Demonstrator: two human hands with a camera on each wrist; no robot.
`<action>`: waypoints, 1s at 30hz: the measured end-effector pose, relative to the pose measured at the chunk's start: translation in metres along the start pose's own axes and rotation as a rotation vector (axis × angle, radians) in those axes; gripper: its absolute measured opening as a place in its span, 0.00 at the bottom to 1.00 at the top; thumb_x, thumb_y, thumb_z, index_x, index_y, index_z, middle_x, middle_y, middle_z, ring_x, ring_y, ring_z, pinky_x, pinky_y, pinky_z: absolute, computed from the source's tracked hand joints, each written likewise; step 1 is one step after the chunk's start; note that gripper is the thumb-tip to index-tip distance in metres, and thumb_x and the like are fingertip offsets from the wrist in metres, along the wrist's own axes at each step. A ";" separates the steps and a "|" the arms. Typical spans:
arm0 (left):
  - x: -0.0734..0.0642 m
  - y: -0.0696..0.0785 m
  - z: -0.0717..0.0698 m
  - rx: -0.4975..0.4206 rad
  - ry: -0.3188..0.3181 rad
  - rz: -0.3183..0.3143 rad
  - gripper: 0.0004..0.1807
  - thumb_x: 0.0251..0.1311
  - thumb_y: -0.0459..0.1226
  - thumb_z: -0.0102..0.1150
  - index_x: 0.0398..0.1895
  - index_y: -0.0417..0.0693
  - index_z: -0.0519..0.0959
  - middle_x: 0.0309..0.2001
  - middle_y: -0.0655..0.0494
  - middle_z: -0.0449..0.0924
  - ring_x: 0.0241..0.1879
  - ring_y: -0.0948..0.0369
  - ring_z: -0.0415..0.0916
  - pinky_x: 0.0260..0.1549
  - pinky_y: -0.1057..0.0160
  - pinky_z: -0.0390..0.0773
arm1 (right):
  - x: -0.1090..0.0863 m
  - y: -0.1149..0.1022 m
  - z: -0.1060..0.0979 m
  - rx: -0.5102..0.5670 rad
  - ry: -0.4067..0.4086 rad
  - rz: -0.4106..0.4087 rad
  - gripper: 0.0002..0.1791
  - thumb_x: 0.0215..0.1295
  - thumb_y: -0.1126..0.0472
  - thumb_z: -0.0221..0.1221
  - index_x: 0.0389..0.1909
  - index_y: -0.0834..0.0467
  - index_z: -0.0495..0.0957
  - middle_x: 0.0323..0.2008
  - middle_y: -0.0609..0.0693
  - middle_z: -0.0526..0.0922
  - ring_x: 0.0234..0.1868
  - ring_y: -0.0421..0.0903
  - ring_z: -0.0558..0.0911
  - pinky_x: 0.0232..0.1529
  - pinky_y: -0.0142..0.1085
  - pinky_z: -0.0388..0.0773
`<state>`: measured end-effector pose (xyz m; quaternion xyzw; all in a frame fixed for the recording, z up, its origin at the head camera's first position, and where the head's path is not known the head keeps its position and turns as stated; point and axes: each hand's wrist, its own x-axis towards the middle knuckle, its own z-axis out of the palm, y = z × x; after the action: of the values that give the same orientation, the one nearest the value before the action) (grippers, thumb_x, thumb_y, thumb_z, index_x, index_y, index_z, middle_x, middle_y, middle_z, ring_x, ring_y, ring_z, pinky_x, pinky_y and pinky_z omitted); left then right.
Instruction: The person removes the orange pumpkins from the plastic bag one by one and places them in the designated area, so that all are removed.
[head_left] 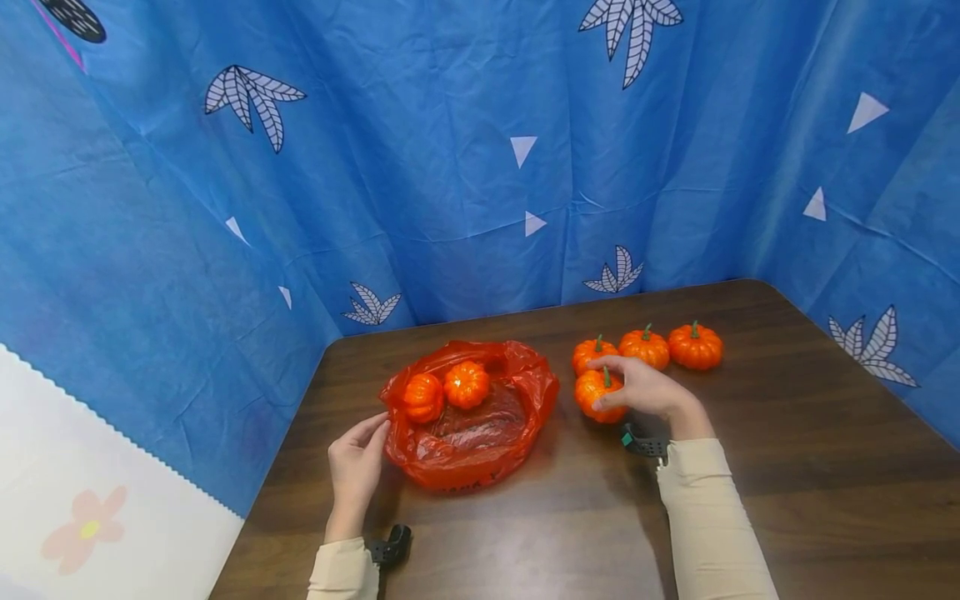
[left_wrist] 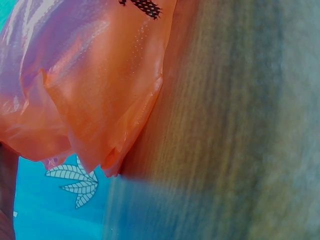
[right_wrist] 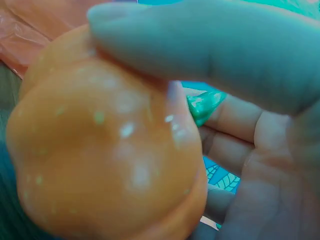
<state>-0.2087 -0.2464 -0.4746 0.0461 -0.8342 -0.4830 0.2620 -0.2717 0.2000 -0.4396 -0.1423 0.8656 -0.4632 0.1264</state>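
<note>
A red plastic bag (head_left: 480, 479) lies spread wide on the table, with two small orange pumpkins (head_left: 423, 397) inside it. At its left rim my left hand (head_left: 356, 467) pinches the plastic between thumb and fingers. The left wrist view shows the bag's side (left_wrist: 110, 85) up close. To the right of the bag, my right hand (head_left: 648, 387) grips another orange pumpkin (head_left: 592, 396) with a green stem. In the right wrist view the thumb presses on this pumpkin (right_wrist: 105, 150), and the stem (right_wrist: 205, 106) points toward the palm.
Three more pumpkins stand in a row at the back right: one (head_left: 592, 352) just behind the gripped one, one (head_left: 645, 348) in the middle and one (head_left: 696, 346) farthest right. A blue patterned curtain (head_left: 465, 167) hangs along the brown table's (head_left: 555, 533) back edge.
</note>
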 end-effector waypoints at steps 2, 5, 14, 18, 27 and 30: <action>0.000 0.000 0.000 0.003 -0.001 -0.007 0.10 0.65 0.35 0.65 0.46 0.44 0.88 0.45 0.46 0.89 0.37 0.78 0.80 0.38 0.82 0.78 | 0.000 0.000 0.001 -0.012 0.000 0.001 0.38 0.55 0.53 0.72 0.67 0.57 0.71 0.65 0.63 0.73 0.62 0.62 0.71 0.62 0.59 0.75; 0.000 0.000 0.000 0.003 -0.002 -0.008 0.10 0.65 0.35 0.64 0.46 0.44 0.88 0.45 0.46 0.89 0.37 0.79 0.79 0.38 0.82 0.78 | 0.001 0.001 0.001 -0.027 -0.008 -0.014 0.38 0.55 0.53 0.72 0.66 0.58 0.72 0.64 0.62 0.74 0.61 0.61 0.72 0.62 0.59 0.75; 0.001 0.000 0.001 -0.003 0.007 0.019 0.09 0.63 0.33 0.66 0.44 0.43 0.88 0.43 0.46 0.89 0.35 0.81 0.79 0.37 0.82 0.79 | 0.002 0.006 0.002 -0.055 -0.018 -0.037 0.37 0.54 0.56 0.72 0.65 0.61 0.73 0.61 0.60 0.76 0.57 0.57 0.74 0.62 0.57 0.75; 0.001 0.000 0.001 -0.011 0.008 0.024 0.09 0.62 0.32 0.66 0.44 0.42 0.88 0.43 0.46 0.89 0.35 0.80 0.79 0.36 0.81 0.79 | 0.002 0.007 0.002 -0.076 -0.027 -0.042 0.37 0.53 0.57 0.72 0.65 0.60 0.73 0.61 0.60 0.77 0.57 0.56 0.74 0.62 0.57 0.75; 0.001 0.001 0.001 -0.008 0.008 0.024 0.09 0.63 0.32 0.66 0.45 0.42 0.88 0.44 0.46 0.89 0.36 0.82 0.78 0.37 0.82 0.78 | 0.002 0.008 0.002 -0.116 -0.035 -0.003 0.36 0.54 0.58 0.72 0.66 0.58 0.73 0.63 0.60 0.76 0.59 0.58 0.74 0.63 0.59 0.74; 0.001 0.001 0.001 -0.010 0.010 0.025 0.09 0.62 0.32 0.66 0.44 0.42 0.88 0.43 0.46 0.89 0.36 0.82 0.78 0.37 0.82 0.79 | 0.002 0.009 0.002 -0.128 -0.032 0.013 0.36 0.54 0.58 0.72 0.66 0.58 0.73 0.63 0.60 0.76 0.59 0.58 0.74 0.62 0.59 0.75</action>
<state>-0.2095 -0.2453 -0.4734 0.0367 -0.8309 -0.4836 0.2726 -0.2742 0.2023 -0.4484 -0.1521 0.8921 -0.4039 0.1339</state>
